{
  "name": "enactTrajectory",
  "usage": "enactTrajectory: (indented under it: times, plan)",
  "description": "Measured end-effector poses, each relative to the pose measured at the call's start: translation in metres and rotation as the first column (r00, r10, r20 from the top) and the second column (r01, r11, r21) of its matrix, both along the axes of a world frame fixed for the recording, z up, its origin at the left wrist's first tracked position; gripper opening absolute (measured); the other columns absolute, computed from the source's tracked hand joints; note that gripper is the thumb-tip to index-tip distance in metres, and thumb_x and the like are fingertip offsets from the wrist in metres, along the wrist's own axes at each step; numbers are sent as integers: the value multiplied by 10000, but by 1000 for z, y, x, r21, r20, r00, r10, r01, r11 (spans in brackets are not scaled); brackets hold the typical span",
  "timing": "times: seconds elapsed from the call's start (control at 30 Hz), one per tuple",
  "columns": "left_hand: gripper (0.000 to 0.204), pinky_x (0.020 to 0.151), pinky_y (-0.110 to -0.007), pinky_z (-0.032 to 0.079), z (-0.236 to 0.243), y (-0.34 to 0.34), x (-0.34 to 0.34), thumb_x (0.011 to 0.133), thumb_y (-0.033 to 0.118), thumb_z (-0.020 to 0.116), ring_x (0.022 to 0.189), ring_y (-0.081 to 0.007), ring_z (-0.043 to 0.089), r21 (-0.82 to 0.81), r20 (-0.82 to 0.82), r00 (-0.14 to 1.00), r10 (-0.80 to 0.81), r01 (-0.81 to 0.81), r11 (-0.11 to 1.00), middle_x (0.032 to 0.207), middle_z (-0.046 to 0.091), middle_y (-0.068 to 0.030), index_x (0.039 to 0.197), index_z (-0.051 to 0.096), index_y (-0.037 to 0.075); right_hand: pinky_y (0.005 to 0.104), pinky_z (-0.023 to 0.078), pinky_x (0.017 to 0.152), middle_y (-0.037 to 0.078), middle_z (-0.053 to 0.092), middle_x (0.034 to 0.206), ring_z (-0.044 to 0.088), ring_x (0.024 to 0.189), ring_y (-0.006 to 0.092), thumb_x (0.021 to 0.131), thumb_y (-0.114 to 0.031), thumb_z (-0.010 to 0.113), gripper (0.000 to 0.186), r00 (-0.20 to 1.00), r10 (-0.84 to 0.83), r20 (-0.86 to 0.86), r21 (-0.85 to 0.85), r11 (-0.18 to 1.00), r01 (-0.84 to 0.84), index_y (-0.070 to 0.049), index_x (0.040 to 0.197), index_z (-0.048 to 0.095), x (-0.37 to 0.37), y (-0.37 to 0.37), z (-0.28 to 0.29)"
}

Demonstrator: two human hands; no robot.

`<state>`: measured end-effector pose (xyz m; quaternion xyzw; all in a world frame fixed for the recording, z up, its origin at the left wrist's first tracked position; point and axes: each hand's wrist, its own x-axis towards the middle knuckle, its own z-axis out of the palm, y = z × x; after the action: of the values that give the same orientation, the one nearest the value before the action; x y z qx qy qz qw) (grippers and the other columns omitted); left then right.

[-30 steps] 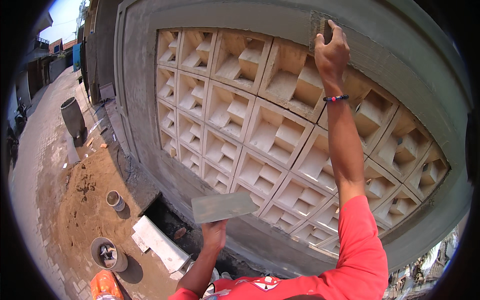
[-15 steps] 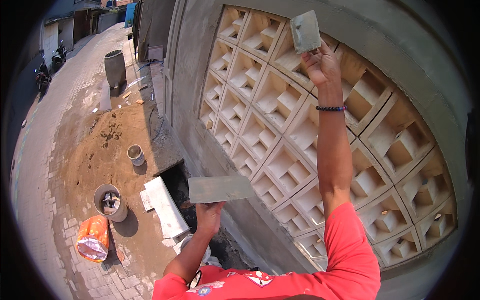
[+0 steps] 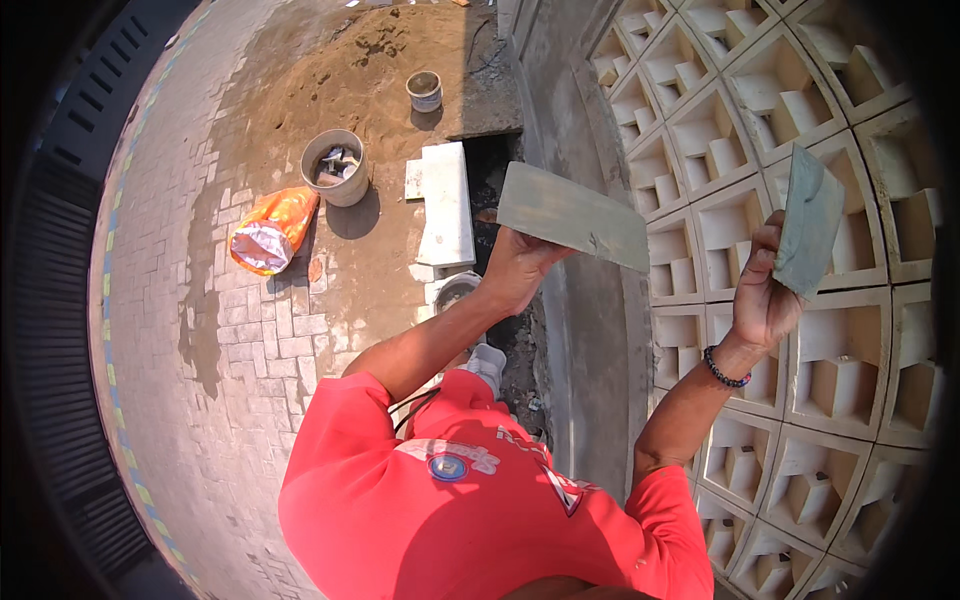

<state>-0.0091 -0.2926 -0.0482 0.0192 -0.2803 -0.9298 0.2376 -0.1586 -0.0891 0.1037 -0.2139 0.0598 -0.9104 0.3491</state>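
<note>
My left hand [image 3: 522, 268] grips a long rectangular plastering board [image 3: 570, 215] from below, its flat face smeared grey. The board tilts down toward the right; its handle is hidden. Closed around a smaller plastering float [image 3: 808, 225], my right hand [image 3: 765, 290] is raised in front of the pale breeze-block panel [image 3: 790, 300]. That float stands nearly upright with grey mortar on it, and a gap separates the two tools. A beaded bracelet circles my right wrist.
A rendered grey wall [image 3: 590, 300] frames the blocks on the right. Left of it lie a white slab [image 3: 447, 205], a bucket of scraps [image 3: 340, 190], a small pail [image 3: 425, 95], an orange sack [image 3: 285, 215] and a sand heap [image 3: 350, 55]. Another bucket [image 3: 455, 290] stands near my feet.
My right hand has come down from the top of the block panel with the float. The left hand's board has turned and tilted, and my view has swung left and downward.
</note>
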Motion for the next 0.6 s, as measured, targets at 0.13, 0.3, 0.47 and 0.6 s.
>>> enactTrajectory:
  times: [0.13, 0.3, 0.47, 0.6]
  plan:
    - [410, 923, -366, 490, -21, -10, 28, 844, -108, 578, 1103, -192, 570, -16, 105, 994, 16, -14, 1000, 1187, 575, -40, 1204, 521, 78, 370, 535, 809, 174, 432, 1275, 472, 1029, 307, 892, -101, 583, 474, 982, -33, 187, -3, 999, 34, 16, 1318, 414, 34, 24, -64]
    - [396, 936, -373, 472, -59, -43, 40, 845, -107, 575, 1115, -189, 555, -19, 99, 994, -54, 56, 998, 1170, 574, -36, 1191, 531, 82, 381, 538, 847, 201, 525, 1240, 527, 1038, 359, 910, -116, 547, 377, 908, -229, 352, 234, 960, 152, 22, 1258, 504, 89, 33, -144]
    - [415, 977, -396, 454, -102, -102, 57, 832, -118, 575, 1115, -218, 554, 63, 102, 990, -96, 90, 994, 1168, 573, -63, 1199, 523, 68, 402, 522, 906, 216, 460, 1279, 475, 1087, 328, 923, -110, 528, 404, 898, -212, 385, 248, 961, 120, 37, 1293, 456, 126, -10, -216]
    - [439, 994, -408, 449, -146, -181, 84, 814, -126, 580, 1123, -246, 552, 62, 121, 989, -89, 82, 995, 1177, 572, -79, 1206, 520, 62, 466, 504, 932, 192, 562, 1259, 574, 1099, 369, 909, -113, 487, 370, 900, -230, 370, 217, 963, 157, 17, 1254, 519, 153, -80, -274]
